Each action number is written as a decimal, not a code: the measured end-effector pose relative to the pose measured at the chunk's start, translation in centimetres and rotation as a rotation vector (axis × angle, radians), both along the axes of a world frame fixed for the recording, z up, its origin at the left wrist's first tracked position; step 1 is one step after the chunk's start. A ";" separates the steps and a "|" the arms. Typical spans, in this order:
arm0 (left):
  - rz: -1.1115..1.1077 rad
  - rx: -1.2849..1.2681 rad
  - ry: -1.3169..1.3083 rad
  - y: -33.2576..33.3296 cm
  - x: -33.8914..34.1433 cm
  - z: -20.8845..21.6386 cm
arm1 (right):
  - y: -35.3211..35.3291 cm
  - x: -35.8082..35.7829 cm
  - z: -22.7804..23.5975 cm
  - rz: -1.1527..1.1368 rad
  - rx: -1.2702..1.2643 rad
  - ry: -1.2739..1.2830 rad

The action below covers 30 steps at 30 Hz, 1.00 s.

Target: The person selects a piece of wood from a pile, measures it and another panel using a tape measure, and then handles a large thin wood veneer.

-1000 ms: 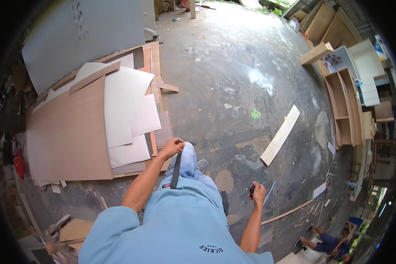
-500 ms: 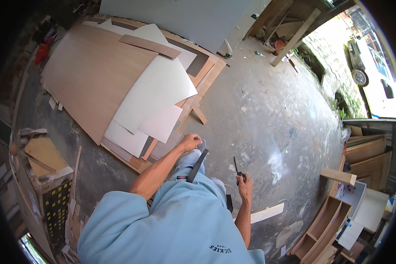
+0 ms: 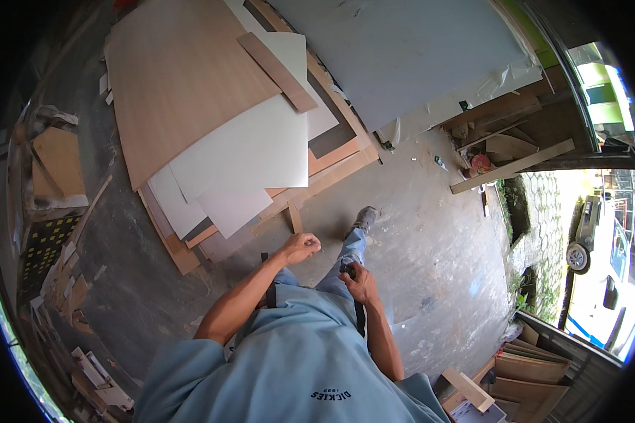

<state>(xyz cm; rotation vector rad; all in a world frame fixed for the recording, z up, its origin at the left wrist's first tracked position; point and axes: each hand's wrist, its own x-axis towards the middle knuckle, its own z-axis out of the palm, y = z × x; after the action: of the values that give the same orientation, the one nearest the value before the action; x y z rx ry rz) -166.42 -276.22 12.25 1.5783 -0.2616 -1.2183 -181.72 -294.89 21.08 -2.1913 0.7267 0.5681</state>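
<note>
My left hand (image 3: 300, 247) is closed in a fist in front of me, with nothing visible in it. It hovers just short of a low pile of sheets: a large brown board (image 3: 183, 92), white sheets (image 3: 254, 151) and a narrow brown strip (image 3: 275, 70) lying on top. Close to my body, my right hand (image 3: 360, 280) grips a small dark tool (image 3: 346, 267). My shoe (image 3: 365, 218) is stepping forward on the concrete floor, near the pile's corner.
A big grey panel (image 3: 416, 56) lies behind the pile. A long wooden plank (image 3: 511, 166) and scrap wood sit to the right. More cut boards (image 3: 529, 366) are stacked at lower right, offcuts (image 3: 60, 158) at left. A parked car (image 3: 600, 233) stands outside.
I have turned and walked toward the sheet pile, which now fills the upper left. My right hand with the tool has come in close to my body.
</note>
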 end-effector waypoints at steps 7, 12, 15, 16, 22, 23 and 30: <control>0.965 0.112 0.435 -4.8 4.4 -8.1 | -16.0 8.5 -7.2 0.043 0.212 0.027; 1.301 0.067 0.605 -7.7 5.2 -15.0 | -25.1 15.9 -15.3 -0.178 0.377 0.052; 1.394 0.063 0.598 -9.4 7.2 -18.2 | -28.5 19.6 -23.2 -0.584 0.716 0.058; 1.434 0.062 0.604 -9.4 7.4 -20.0 | -28.4 22.1 -23.9 -0.725 0.791 0.079; 1.644 -0.045 0.565 -9.4 10.9 -32.4 | -25.1 30.2 -39.0 -0.865 0.977 0.056; 1.659 -0.084 0.559 -9.2 11.1 -34.4 | -23.6 31.4 -41.1 -0.886 0.966 0.088; 1.887 -0.209 0.689 -7.9 12.8 -45.7 | -15.7 33.2 -54.8 -0.933 1.024 0.040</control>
<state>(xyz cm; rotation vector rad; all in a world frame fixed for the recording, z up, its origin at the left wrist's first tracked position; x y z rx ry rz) -153.64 -284.09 -33.40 0.5286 1.2451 -0.0650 -148.49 -310.56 -33.77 -0.7692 1.0553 0.3455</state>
